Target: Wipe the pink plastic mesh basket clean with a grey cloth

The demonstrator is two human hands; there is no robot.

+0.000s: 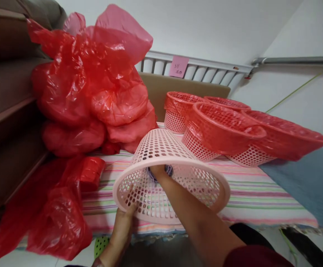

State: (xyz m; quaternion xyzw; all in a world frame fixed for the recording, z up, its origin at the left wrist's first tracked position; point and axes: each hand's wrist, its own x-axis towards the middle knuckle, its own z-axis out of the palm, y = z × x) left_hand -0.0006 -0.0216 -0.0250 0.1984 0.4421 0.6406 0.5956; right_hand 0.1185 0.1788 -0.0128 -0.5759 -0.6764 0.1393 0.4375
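A pale pink plastic mesh basket lies tipped on its side, its wide mouth facing me. My left hand is closed on the rim at the lower left, with the thumb on the near side and fingers partly seen through the holes. Deep inside the basket is my right hand, its forearm passing through the mouth. A bunched purple-grey cloth shows around that hand, pressed against the inner wall. The right fingers are mostly hidden behind the hand and cloth.
Several baskets lined with red plastic bags stand at the right. Puffed red bags are heaped at the left, with a red bag roll nearer me. Beneath lies a striped cloth. A brown sofa borders the left side.
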